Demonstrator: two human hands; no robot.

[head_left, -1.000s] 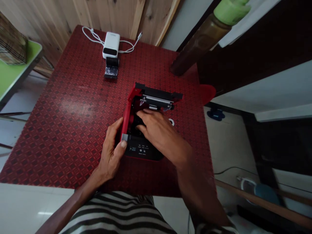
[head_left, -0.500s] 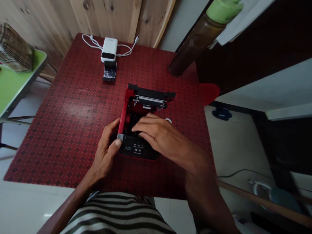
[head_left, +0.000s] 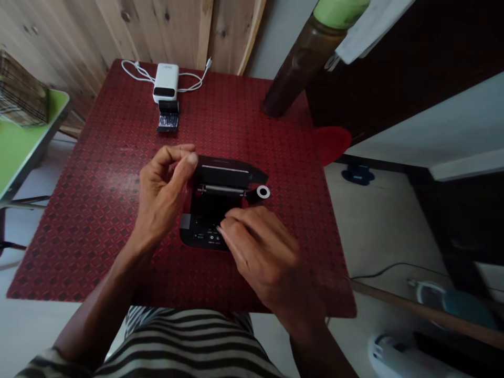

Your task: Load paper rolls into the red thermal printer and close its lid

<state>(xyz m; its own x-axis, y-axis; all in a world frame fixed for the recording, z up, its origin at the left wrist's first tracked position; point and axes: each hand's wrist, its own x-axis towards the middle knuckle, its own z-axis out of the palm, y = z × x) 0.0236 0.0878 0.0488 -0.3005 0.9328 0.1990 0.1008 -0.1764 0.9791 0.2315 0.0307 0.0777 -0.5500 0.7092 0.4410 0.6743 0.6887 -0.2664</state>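
A black and red machine that looks like a small printer [head_left: 199, 242] lies on the table, with buttons on its front panel and a dark bay behind them. Its raised black lid [head_left: 224, 167] tilts at the back. My left hand [head_left: 161, 184] pinches the lid's left corner between thumb and fingers. Over the front right of the bay, my right hand [head_left: 262, 244] has its fingertips pressed together at the front panel's edge; whatever they hold is hidden. A black roll with a white core [head_left: 263, 192] lies just right of the machine.
At the back of the red patterned table [head_left: 98, 210] lie a white power bank [head_left: 166, 83] with a white cable [head_left: 192, 84] and a small dark strip [head_left: 168, 116]. A tall brown bottle [head_left: 303, 58] with a green cap stands at the back right. Left is a green table [head_left: 23, 139].
My left hand has moved up from the machine's front left corner to the lid, which has swung lower. My right hand has drawn back toward the front panel. The roll now shows more fully.
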